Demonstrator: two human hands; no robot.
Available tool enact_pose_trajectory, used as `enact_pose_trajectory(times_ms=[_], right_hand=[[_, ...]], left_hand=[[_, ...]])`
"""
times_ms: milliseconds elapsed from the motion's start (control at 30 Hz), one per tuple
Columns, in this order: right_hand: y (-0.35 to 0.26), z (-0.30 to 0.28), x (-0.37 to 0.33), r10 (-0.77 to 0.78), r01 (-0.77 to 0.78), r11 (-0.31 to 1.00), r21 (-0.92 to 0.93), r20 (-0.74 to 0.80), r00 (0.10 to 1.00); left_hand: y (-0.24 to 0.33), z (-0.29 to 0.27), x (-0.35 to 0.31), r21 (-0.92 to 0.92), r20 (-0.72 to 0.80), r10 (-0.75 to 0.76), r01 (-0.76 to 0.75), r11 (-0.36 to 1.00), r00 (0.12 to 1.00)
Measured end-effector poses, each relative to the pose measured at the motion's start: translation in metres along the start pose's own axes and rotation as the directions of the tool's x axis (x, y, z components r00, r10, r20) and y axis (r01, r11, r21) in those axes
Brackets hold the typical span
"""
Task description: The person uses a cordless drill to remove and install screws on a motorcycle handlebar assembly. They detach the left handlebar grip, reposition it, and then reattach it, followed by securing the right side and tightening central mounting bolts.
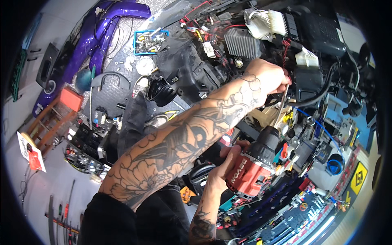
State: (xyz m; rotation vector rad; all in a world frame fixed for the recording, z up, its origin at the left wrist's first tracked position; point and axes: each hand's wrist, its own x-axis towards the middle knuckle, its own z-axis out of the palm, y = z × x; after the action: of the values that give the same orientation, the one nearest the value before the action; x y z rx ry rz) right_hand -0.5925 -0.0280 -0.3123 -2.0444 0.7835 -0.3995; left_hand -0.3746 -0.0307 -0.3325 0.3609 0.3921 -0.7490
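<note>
My right hand [230, 161] grips a red and black cordless drill [253, 171] by its handle, which is mostly hidden. From the black chuck a long thin bit [282, 104] points up and away from me. My left arm stretches across the view, and my left hand [267, 75] is closed, its fingertips pinched at the far end of the bit. Whatever lies between those fingers is too small to make out. Just beyond them are a twisted red and black cable [286, 49], a white connector [307, 58] and black plastic housings [308, 81] of a partly stripped vehicle.
A finned metal box [243, 44] and loose wiring sit left of my left hand. A blue tray [151, 42] of small hardware lies farther left, near purple body panels [87, 45]. On the right, a bench [302, 212] carries many tools and small parts. A black hose [322, 92] curves close by.
</note>
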Motion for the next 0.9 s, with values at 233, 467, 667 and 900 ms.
enact_pose_trajectory(times_ms=[233, 467, 667, 900], right_hand=[[0.015, -0.001, 0.002, -0.043, 0.056, 0.992, 0.116, -0.108, 0.993], [0.013, -0.008, 0.012, -0.071, 0.077, 0.992, 0.098, -0.064, 0.995], [-0.008, -0.007, 0.010, 0.053, -0.052, 0.994, 0.092, -0.007, 0.999], [-0.055, 0.007, 0.000, 0.166, -0.176, 0.974, 0.145, 0.079, 0.983]], left_hand=[[-0.015, 0.002, 0.013, -0.013, 0.047, -0.015, 0.016, 1.000, 0.999], [-0.026, 0.001, 0.024, -0.062, -0.026, 0.078, -0.080, 0.995, 0.997], [-0.009, 0.006, 0.008, 0.008, -0.050, -0.048, 0.048, 0.999, 0.998], [0.007, 0.012, 0.003, -0.012, -0.055, -0.097, 0.096, 0.995, 0.994]])
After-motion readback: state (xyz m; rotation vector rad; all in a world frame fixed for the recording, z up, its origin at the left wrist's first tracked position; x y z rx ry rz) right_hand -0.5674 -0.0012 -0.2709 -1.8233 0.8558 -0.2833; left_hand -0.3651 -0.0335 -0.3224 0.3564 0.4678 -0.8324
